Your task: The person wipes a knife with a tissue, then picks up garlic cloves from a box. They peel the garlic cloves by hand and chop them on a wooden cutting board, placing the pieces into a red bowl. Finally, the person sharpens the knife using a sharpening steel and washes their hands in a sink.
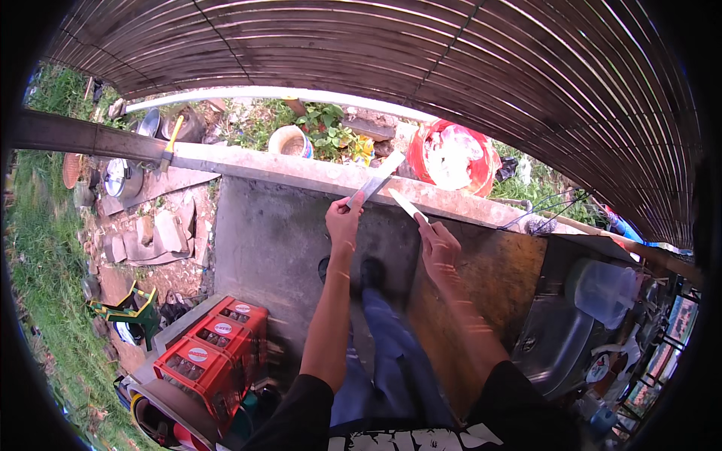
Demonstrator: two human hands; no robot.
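Note:
My left hand [343,221] is closed around the near end of a flat, pale grey bar [379,179], likely a sharpening stone, which points up and to the right. In my right hand [437,241] is a knife [408,205], its light blade pointing up and left toward the bar. A gap shows between blade and bar. Both hands are held out before me, near a low concrete ledge [316,171].
Red bottle crates [201,361] stand at lower left. A metal sink [555,344] with a clear plastic tub [604,290] lies right. A yellow-handled brush [172,144] rests on the ledge; a red bag-lined container [451,155] stands beyond it. Slatted blinds [361,45] hang above.

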